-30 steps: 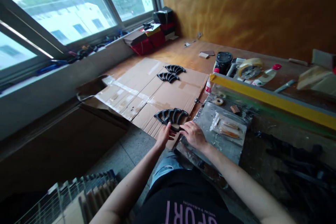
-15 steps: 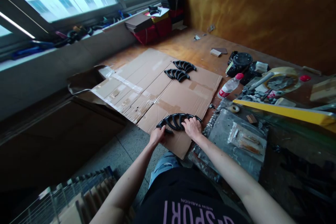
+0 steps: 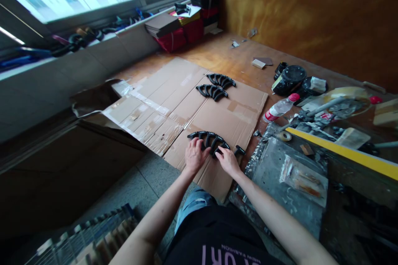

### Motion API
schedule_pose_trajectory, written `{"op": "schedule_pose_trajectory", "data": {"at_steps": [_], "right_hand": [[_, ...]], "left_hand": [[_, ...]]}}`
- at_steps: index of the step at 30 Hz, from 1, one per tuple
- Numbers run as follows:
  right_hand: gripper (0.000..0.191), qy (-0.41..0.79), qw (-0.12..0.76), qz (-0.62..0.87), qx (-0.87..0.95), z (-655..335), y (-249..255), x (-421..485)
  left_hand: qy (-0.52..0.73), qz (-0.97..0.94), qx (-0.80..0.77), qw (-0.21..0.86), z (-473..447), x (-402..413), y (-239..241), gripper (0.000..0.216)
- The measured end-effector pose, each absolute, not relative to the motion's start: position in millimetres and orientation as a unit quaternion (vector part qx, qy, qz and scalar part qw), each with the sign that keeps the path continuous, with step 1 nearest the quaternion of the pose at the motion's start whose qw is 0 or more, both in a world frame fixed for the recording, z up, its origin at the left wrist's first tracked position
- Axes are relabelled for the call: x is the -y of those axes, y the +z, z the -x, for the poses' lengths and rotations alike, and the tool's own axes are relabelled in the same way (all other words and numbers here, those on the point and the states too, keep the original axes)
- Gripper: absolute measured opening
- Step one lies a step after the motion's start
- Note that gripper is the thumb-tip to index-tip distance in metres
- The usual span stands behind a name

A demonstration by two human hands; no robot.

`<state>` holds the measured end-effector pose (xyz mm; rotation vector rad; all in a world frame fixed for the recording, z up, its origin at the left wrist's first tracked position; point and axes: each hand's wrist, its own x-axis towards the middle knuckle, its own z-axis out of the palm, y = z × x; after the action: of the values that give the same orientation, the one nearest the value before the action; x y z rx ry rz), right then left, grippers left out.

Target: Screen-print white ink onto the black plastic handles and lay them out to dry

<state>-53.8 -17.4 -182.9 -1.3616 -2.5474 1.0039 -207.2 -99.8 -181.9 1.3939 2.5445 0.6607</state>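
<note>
On the near part of the cardboard sheet [image 3: 214, 118] lies a fan-shaped row of black curved pieces [image 3: 209, 136] with flat, T-like ends. My left hand [image 3: 195, 156] has its fingers curled over the left end of this row, thumb pointing inward. At the right end, my right hand [image 3: 228, 160] grips the row between thumb and fingers. My fingers hide part of the pieces. One loose black piece [image 3: 239, 150] sits apart, just right of my right hand. Farther back, two similar black clusters [image 3: 212, 92] rest close together on the cardboard.
To the right stand a plastic bottle with a red cap [image 3: 281, 107], black jars [image 3: 290, 78] and a tape roll [image 3: 284, 136]. A yellow-edged strip [image 3: 342, 149] crosses the stained board [image 3: 267, 174]. Red and black stacks [image 3: 180, 33] sit by the window; a wire rack [image 3: 77, 240] is lower left.
My left hand has shifted right and up onto the row's left part. My right hand has drawn inward, leaving one piece apart at the right. The view has shifted slightly.
</note>
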Motion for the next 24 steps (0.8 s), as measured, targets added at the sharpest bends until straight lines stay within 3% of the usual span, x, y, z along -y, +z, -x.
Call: {"op": "schedule_pose_trajectory", "data": {"at_steps": [3,7,17,24], "right_hand": [[0.043,0.356,0.070,0.449,0.816,52.4,-187.9,18.9],[0.044,0.381,0.100,0.471,0.789,59.5,-190.0,18.7],[0.040,0.451,0.194,0.465,0.737,58.6,-157.1,17.1],[0.036,0.431,0.267,0.550,0.663,-28.4,-127.9,19.6]], "left_hand": [[0.164,-0.514,-0.840,0.060,174.0,99.6,-192.6,0.060],[0.123,-0.506,-0.852,0.059,169.6,88.5,-202.5,0.056],[0.092,-0.523,-0.845,0.064,294.2,-48.6,-177.6,0.055],[0.086,-0.518,-0.846,0.095,309.1,-99.4,-184.6,0.081]]}}
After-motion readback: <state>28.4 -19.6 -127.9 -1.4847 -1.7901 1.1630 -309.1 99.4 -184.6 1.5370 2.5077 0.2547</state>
